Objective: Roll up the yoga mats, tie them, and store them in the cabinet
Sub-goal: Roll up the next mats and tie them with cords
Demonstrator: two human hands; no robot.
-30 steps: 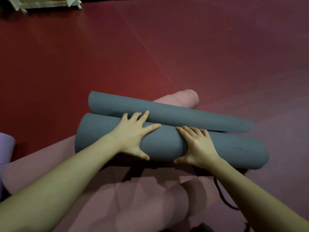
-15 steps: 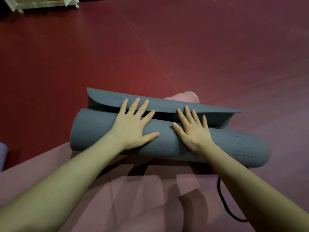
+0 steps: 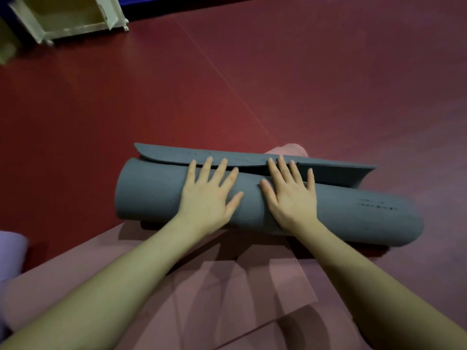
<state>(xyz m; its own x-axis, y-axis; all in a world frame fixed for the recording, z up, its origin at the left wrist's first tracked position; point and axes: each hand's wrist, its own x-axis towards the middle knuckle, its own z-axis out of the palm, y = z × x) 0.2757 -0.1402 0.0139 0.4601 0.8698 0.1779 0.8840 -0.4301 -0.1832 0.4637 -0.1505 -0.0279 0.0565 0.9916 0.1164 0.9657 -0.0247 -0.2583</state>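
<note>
Both hands are lying flat and released on top of the grey mat point(image 3: 156, 193), the left hand point(image 3: 209, 195) and the right hand point(image 3: 290, 195) side by side near the middle of the roll, fingers straight and spread, pressing rather than grasping. The mat is sitting at the centre of the view, almost fully rolled, with only its last flap point(image 3: 328, 170) sticking out along the 12 o'clock side, fingertips just reaching that loose edge. The likely trouble is the roll springing open: with both palms bunched at the middle, the ends are going unheld, and the 3 o'clock end is looking looser and wider than the 9 o'clock end, so the layers may be telescoping into a cone. Uneven pressure could also be steering the roll crooked. It is resting partly on a pink mat point(image 3: 227, 294) spread toward 6 o'clock, with a pink roll point(image 3: 290, 149) peeking out just behind at 12 o'clock, which may be blocking the final turn. A purple roll point(image 3: 10, 251) is sitting at 9 o'clock. The red floor point(image 3: 126, 109) is giving plenty of room toward 11 o'clock, where the cabinet point(image 3: 68, 18) is standing well apart.
</note>
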